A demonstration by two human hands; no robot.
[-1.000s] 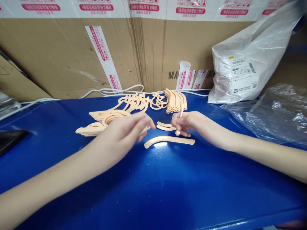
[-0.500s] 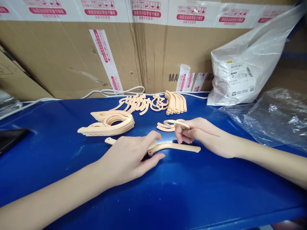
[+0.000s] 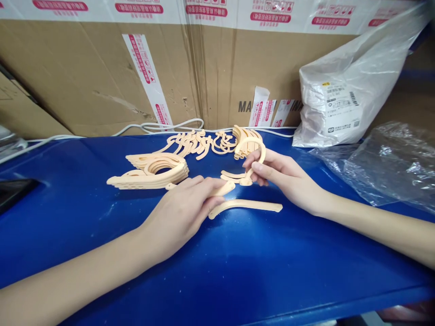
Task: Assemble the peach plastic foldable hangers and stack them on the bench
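My left hand [image 3: 188, 210] is closed on a beige plastic hanger arm [image 3: 224, 188], whose rounded end sticks out past the fingertips; most of its length is hidden under the hand. My right hand [image 3: 277, 170] pinches a curved beige hanger hook [image 3: 261, 147], held upright with its bend at the top. On the blue surface just below the fingers of both hands lies another hanger arm [image 3: 246, 204]. A few curved beige pieces [image 3: 231, 176] rest behind, close to the right fingers.
A stack of beige folded hangers [image 3: 152, 174] stands at left. Behind it are a pile of loose hooks [image 3: 193, 142] and a row of arms [image 3: 249, 131]. A white plastic bag [image 3: 333, 99], clear plastic film [image 3: 397, 163], a white cable [image 3: 129, 129] and cardboard boxes [image 3: 217, 77] border the blue table [image 3: 238, 280].
My left hand has lifted its hanger arm off the table, clear of the other arm. My right hand has turned the hook from lying flat to upright.
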